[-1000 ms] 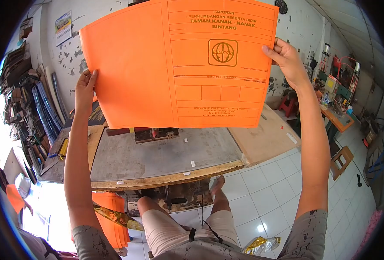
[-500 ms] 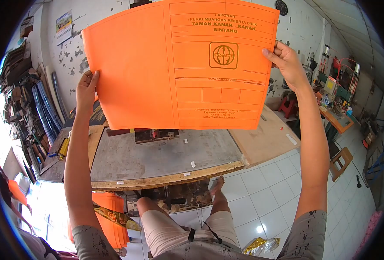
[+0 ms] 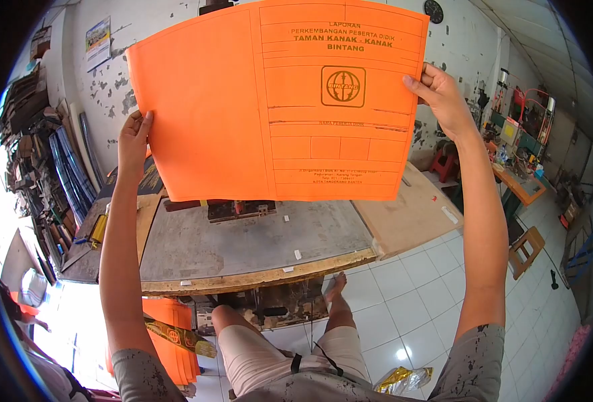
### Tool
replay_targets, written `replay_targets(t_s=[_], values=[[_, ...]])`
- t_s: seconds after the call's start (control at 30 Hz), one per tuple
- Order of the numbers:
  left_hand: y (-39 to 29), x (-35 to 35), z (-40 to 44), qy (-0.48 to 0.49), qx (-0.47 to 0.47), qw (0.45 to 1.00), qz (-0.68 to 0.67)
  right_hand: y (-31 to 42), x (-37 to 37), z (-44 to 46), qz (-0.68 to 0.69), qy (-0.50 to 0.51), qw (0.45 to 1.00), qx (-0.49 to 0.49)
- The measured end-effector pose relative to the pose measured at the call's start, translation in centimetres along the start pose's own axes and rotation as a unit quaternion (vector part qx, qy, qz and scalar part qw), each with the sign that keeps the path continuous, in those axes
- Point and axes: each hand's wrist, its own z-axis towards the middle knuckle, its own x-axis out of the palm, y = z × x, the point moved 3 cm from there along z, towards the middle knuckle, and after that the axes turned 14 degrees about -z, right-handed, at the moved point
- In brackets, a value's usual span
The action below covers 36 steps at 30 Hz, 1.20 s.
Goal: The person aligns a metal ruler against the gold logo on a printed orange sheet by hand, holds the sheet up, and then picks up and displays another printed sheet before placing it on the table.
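Observation:
A large orange printed sheet (image 3: 202, 114) is held up in front of me above the workbench (image 3: 256, 248). Dark gold lettering, a globe emblem and ruled boxes cover its right half; the left half is plain apart from border lines. My left hand (image 3: 134, 134) pinches the left edge, thumb in front. At the right edge, my right hand (image 3: 438, 94) grips the sheet between thumb and fingers. The sheet hides the back of the bench and part of a dark machine base (image 3: 241, 211).
Below the bench at left lies a stack of orange sheets (image 3: 169, 348) with a gold printed strip (image 3: 179, 337) on it. Crumpled gold foil (image 3: 403, 380) is on the floor. A wooden stool (image 3: 527, 251) stands right. Another person's arm shows at far left.
The orange sheet has dipped very slightly, still between both hands. At far left, the other person's arm and an orange piece there have moved lower.

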Motion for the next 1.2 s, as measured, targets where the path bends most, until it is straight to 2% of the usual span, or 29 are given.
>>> replay_targets(t_s=[1.2], values=[[-0.2, 0.9, 0.1, -0.003, 0.002, 1.000, -0.016, -0.3, -0.9, 0.0, -0.022, -0.021, 0.999, 0.024]])
